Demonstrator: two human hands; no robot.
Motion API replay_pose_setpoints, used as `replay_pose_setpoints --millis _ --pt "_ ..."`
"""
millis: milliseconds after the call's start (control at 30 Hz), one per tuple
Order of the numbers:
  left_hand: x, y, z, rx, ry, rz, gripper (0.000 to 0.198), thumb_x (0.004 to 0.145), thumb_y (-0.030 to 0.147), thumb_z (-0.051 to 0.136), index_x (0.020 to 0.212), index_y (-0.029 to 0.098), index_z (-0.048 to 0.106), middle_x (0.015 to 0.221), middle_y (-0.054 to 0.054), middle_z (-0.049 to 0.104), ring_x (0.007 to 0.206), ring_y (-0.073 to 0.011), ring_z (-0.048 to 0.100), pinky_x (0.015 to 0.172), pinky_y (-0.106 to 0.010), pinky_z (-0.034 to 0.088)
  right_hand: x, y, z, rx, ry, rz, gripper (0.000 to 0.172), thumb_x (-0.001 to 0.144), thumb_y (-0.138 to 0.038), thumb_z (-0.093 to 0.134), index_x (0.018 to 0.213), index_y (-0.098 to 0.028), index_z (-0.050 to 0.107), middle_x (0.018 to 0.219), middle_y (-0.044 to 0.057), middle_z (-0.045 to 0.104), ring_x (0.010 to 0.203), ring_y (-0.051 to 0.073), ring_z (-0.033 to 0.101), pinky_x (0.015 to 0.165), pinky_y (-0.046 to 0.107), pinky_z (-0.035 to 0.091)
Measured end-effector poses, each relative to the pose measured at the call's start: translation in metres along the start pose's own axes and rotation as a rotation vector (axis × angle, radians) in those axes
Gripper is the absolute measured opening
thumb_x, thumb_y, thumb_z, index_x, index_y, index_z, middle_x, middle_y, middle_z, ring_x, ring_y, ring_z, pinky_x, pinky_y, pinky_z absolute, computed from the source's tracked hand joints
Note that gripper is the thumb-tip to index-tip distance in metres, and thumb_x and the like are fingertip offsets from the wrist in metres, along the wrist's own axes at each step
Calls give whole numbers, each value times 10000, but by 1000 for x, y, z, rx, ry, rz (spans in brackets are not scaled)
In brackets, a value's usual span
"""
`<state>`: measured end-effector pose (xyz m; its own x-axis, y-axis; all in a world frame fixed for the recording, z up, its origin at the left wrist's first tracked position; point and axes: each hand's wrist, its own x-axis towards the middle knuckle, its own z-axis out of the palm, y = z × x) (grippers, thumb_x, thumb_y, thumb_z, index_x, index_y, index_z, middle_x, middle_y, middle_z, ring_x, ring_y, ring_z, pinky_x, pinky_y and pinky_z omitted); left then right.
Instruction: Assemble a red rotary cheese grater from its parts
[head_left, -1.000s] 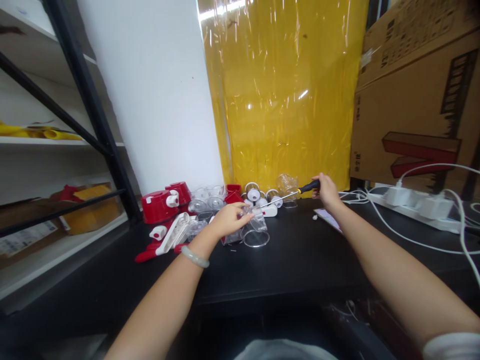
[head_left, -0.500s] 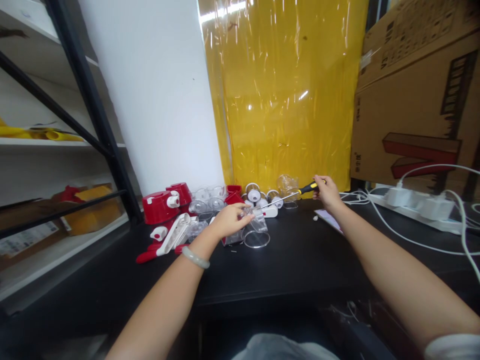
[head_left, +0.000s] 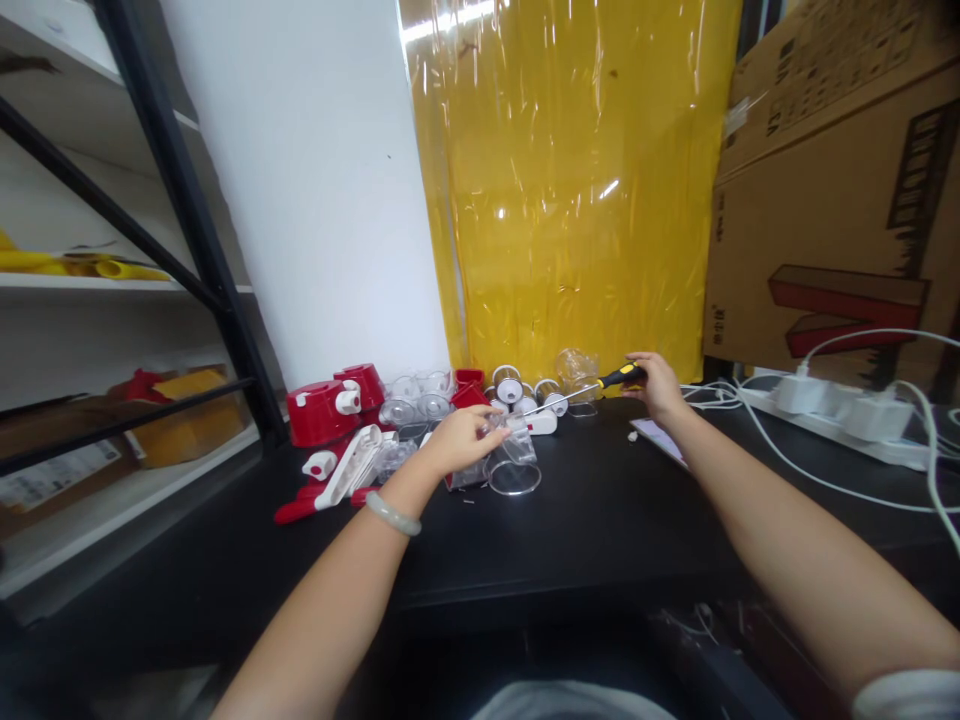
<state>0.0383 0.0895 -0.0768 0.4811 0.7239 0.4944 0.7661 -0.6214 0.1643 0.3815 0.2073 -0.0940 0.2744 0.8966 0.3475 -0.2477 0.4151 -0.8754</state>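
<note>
My left hand (head_left: 466, 440) is closed around the upper end of a clear plastic cup-like part (head_left: 514, 474), tilted with its round rim toward me over the black table. In my right hand (head_left: 654, 385) is a screwdriver (head_left: 621, 376) with a yellow-and-black handle, held nearly level. Its long metal shaft points left and its tip meets the clear part beside my left fingers; the exact contact spot is too small to tell. Just behind lie a white part (head_left: 543, 423) and several white-capped cylinders (head_left: 507, 385). Tiny screw-like pieces (head_left: 468, 501) lie by the cup's rim.
Red housings (head_left: 319, 414), white-and-red handles (head_left: 351, 470) and clear round parts (head_left: 405, 405) crowd the table's left. A phone-like slab (head_left: 657, 441), a power strip (head_left: 832, 420) and white cables lie right. A large carton (head_left: 825, 220) and a yellow plastic curtain (head_left: 577, 200) stand behind.
The view has shifted very slightly. Both hands keep their hold, and the screwdriver stays at the clear part with its handle turned a little at most.
</note>
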Motion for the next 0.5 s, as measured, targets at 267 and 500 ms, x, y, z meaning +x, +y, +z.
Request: replay_pose_setpoints --millis 267,500 --pt "1 0 -1 -8 -10 14 488 954 474 542 578 180 643 1277 -86 702 1068 -247 695 947 -382 521 3 6 2 -79 46 -83 417 753 -581 706 897 -224 543 548 -72 517 350 95 446 360 234 410" --pt "1 2 -1 -2 -11 10 478 952 474 542 590 182 652 1278 -89 702 1086 -252 690 950 -388 524 1 2 2 -83 46 -10 215 855 -433 570 900 -224 546 658 -35 570 433 118 546 401 250 475"
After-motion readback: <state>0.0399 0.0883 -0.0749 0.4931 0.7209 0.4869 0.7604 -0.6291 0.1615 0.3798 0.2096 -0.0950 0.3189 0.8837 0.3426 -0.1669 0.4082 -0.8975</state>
